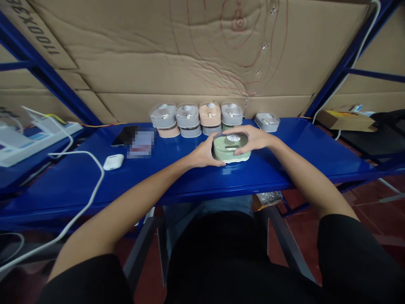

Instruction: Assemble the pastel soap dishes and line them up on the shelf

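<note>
A green oval lidded box (226,148) with a clear cover and a round white label is held near the front middle of the blue table (177,179). My left hand (204,153) grips its left end, the thumb low along the near side. Around the right end curls my right hand (257,138), fingers reaching over the front and back. A pale, wavy-edged strip shows under the box. Just behind stand several two-high stacks of similar boxes, among them a grey box (163,114) and a peach box (210,113).
A single grey box (267,122) sits apart at the back right. On the left lie a white earbud case (114,162), a dark phone (125,136) and a blurred-out item (141,143). A white cable (98,185) crosses the left side. Cardboard (133,76) walls the back.
</note>
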Motion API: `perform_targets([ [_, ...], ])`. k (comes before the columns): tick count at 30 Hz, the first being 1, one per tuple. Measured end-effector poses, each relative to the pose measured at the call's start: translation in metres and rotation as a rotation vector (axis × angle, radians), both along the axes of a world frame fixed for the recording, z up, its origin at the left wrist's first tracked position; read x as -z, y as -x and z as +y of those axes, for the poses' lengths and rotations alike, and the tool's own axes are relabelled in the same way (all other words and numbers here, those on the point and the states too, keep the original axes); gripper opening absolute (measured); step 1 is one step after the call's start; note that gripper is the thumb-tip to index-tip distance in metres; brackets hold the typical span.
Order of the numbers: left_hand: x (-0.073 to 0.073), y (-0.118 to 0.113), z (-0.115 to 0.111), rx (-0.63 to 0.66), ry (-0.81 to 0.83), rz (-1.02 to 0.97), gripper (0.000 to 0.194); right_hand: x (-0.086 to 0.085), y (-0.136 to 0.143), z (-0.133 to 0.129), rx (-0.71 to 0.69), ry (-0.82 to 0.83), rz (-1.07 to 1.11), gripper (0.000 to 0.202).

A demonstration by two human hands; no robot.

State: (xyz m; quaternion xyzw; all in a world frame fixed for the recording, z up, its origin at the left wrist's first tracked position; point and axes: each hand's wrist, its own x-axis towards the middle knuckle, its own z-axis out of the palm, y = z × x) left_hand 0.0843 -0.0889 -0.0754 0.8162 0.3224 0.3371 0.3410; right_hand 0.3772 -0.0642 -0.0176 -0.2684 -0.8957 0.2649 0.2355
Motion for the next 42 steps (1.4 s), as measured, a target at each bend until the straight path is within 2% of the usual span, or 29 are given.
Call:
perform_targets([
  [4, -0.001, 0.0, 0.0, -0.021, 0.002, 0.04, 0.135, -0.001, -0.001, 0.0, 0.05, 0.013, 0.027, 0.095],
  [13, 0.003, 0.002, 0.003, -0.02, 0.0, 0.053, 0.142, 0.004, 0.005, -0.004, -0.016, -0.11, -0.035, 0.092],
  [19, 0.004, 0.002, 0.004, -0.028, -0.029, 0.072, 0.141, 0.008, 0.003, 0.001, -0.039, -0.122, -0.047, 0.095],
  [26, 0.0, 0.001, 0.003, -0.025, -0.031, 0.096, 0.135, 0.002, 0.003, -0.005, 0.0, -0.132, -0.052, 0.092],
  [30, -0.001, 0.0, 0.005, -0.007, -0.009, 0.107, 0.14, -0.001, 0.002, -0.004, -0.019, -0.074, -0.058, 0.09],
  [36, 0.006, 0.002, 0.011, 0.031, -0.028, 0.06, 0.14, -0.002, 0.003, -0.002, -0.01, 0.015, -0.066, 0.093],
  [42, 0.011, 0.004, 0.013, -0.005, -0.049, 0.052, 0.144, 0.003, 0.011, -0.013, 0.086, -0.062, -0.005, 0.089],
])
